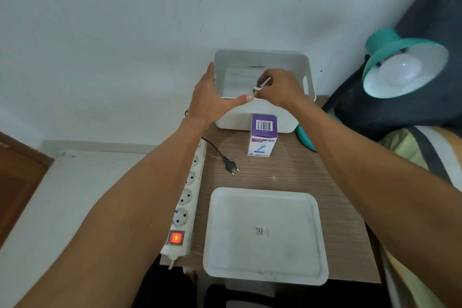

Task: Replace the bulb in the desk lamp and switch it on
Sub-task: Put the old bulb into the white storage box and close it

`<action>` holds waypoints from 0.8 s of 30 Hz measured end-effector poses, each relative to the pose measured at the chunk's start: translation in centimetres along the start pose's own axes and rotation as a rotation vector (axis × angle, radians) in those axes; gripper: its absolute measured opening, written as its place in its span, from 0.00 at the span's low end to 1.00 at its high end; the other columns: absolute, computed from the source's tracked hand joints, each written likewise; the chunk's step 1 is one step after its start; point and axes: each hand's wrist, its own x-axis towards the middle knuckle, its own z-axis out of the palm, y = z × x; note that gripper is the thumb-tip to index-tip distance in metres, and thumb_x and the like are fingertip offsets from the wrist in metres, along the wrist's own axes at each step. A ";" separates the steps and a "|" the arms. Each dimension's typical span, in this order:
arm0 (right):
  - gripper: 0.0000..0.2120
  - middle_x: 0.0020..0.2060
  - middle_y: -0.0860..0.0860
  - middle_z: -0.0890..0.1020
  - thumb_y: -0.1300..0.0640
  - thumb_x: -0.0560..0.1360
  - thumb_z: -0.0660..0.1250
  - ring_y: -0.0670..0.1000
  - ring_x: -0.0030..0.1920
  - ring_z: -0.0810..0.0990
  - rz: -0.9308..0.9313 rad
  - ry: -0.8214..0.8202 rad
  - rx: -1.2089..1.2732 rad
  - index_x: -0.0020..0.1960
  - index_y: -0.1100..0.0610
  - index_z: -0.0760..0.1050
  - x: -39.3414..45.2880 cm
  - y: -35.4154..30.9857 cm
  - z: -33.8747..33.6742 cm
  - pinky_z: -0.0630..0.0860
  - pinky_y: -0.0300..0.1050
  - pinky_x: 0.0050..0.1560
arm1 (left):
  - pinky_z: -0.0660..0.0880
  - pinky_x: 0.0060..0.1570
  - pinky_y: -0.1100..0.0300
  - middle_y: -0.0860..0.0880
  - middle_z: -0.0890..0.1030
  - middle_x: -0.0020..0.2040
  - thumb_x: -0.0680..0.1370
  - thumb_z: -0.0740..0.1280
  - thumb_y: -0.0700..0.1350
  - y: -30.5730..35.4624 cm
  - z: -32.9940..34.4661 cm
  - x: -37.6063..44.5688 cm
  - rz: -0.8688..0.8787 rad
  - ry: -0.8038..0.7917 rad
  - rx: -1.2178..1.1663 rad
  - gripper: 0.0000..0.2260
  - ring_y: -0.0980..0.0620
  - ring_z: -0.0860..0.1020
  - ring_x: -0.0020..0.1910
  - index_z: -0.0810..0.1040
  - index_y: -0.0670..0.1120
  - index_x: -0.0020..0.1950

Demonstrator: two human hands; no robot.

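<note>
A teal desk lamp (390,44) stands at the right, its shade tilted toward me with a white bulb (400,71) screwed inside. My right hand (280,86) is shut on another bulb (260,87); only its metal screw base shows, just above the front rim of a white bin (297,57). My left hand (210,97) rests open against the bin's left wall, thumb stretched along the front rim. A purple and white bulb box (263,135) stands upright in front of the bin. The lamp's black plug (231,166) lies loose on the table.
A white power strip (187,197) runs along the table's left edge, its red switch (176,238) lit. A white lid (265,235) lies flat near the front edge of the wooden table (295,172). Dark fabric and a striped cushion fill the right side.
</note>
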 end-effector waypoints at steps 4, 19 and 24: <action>0.09 0.41 0.48 0.80 0.51 0.69 0.76 0.44 0.39 0.78 0.005 0.028 -0.018 0.48 0.50 0.81 0.0 -0.1 0.0 0.68 0.37 0.33 | 0.78 0.62 0.55 0.53 0.77 0.65 0.61 0.77 0.72 0.1 0.1 0.0 -0.004 0.002 0.005 0.48 0.53 0.76 0.63 0.64 0.54 0.74; 0.15 0.47 0.49 0.82 0.45 0.71 0.74 0.50 0.48 0.80 -0.004 0.083 -0.033 0.54 0.52 0.80 -0.9 -0.2 -0.2 0.78 0.47 0.49 | 0.77 0.59 0.53 0.51 0.75 0.68 0.62 0.76 0.72 0.6 -0.5 -0.1 -0.084 -0.093 0.081 0.48 0.51 0.74 0.64 0.60 0.57 0.75; 0.12 0.52 0.49 0.83 0.48 0.75 0.71 0.49 0.54 0.81 -0.047 0.167 -0.004 0.56 0.52 0.81 -2.3 -0.7 -2.6 0.76 0.45 0.54 | 0.74 0.65 0.40 0.49 0.67 0.74 0.58 0.70 0.80 1.8 -1.4 -0.4 -0.199 -0.106 0.202 0.57 0.47 0.66 0.74 0.57 0.53 0.78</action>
